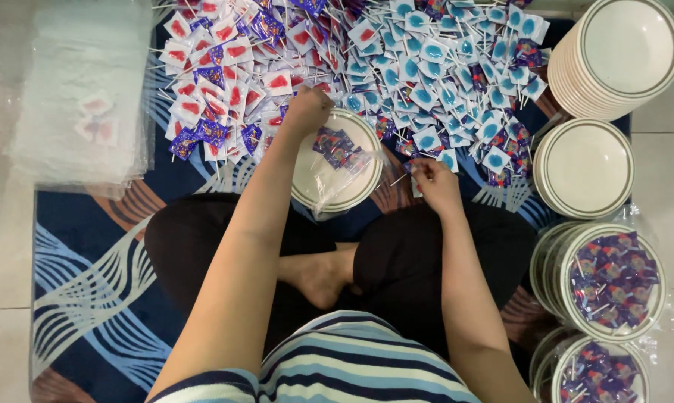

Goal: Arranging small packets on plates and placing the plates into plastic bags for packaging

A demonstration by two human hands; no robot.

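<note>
She sits cross-legged on the blue patterned mat (91, 261), and her left hand (306, 110) reaches into the heap of red-wrapped lollipops on white sticks (217, 67), fingers curled down into the pile; whether they have closed on one I cannot tell from here. Her right hand (430, 175) is pinched tight on a single wrapped lollipop (410, 175) just beside the round white plate with a dark rim (301, 179), which wears a clear plastic bag (337, 190) and already holds a few purple-wrapped lollipops (338, 148). The blue-wrapped lollipops (441, 67) lie heaped beyond. To her right stand a stack of empty white plates (621, 56) and bagged plates filled with purple sweets (613, 280). The risk, I'd say: the loose bag could slip off the rim, or a stick could snag and tear the thin film, spilling the sweets back into the heaps.
</note>
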